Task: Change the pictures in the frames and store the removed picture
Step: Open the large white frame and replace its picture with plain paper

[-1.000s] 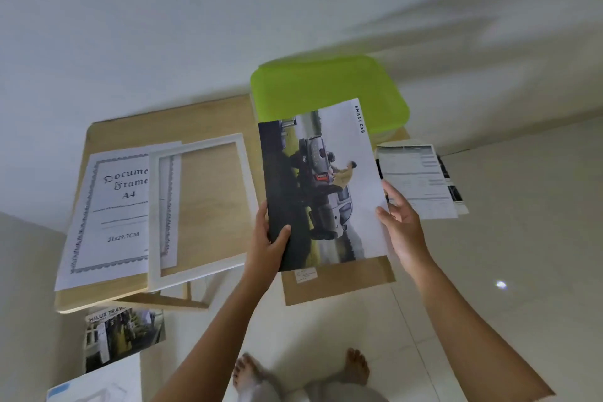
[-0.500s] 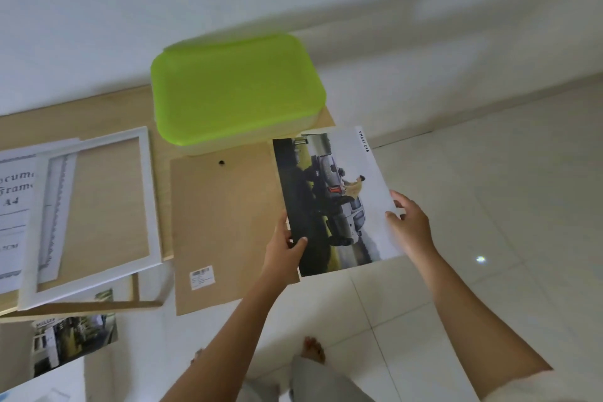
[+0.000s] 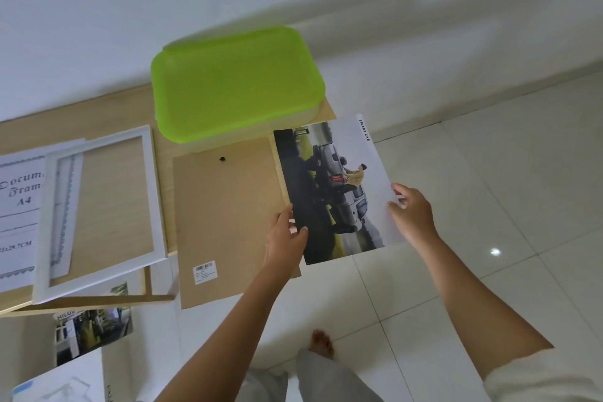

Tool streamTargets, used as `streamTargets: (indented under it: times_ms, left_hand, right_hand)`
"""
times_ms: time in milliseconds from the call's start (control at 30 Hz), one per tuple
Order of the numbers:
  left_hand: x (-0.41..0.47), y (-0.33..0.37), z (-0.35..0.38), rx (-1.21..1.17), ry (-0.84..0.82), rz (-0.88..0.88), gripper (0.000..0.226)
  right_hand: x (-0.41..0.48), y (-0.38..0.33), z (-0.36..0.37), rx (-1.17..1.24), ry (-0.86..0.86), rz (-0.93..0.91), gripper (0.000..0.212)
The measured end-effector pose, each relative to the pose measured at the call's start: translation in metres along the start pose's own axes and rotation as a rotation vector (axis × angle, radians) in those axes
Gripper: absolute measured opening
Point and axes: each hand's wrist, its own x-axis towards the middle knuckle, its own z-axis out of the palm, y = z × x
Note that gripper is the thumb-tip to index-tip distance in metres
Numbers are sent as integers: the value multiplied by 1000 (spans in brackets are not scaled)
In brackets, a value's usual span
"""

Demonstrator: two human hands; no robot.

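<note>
I hold a car picture (image 3: 336,186) marked "SMART CAB" in the air, past the table's right edge and above the floor. My left hand (image 3: 285,238) pinches its near left edge. My right hand (image 3: 411,212) grips its right edge. An empty white frame (image 3: 98,209) lies on the wooden table (image 3: 107,101). The brown backing board (image 3: 225,222) lies beside the frame and overhangs the table's near edge. A white "Document Frame A4" sheet (image 3: 19,199) lies partly under the frame at the left.
A lime-green lidded box (image 3: 238,88) stands at the back right of the table, against the white wall. Other prints (image 3: 91,333) lie on the tiled floor (image 3: 489,173) under the table's near left. My bare foot (image 3: 321,344) is below.
The picture has moved right, off the backing board and past the table edge, with both hands still on it. The view has swung right, so the table objects appear further left.
</note>
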Motion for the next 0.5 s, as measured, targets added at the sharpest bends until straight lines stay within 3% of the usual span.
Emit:
streamTargets:
  times_ms: [267,500]
  left_hand:
    - [-11,-11,-49,76,62,158,46]
    - [12,-56,-171,314,157,288,55]
  right_hand:
    - [-21,-37,16,-344,-25,-165,48]
    - [-56,-133,92,-527,-22,-410,60]
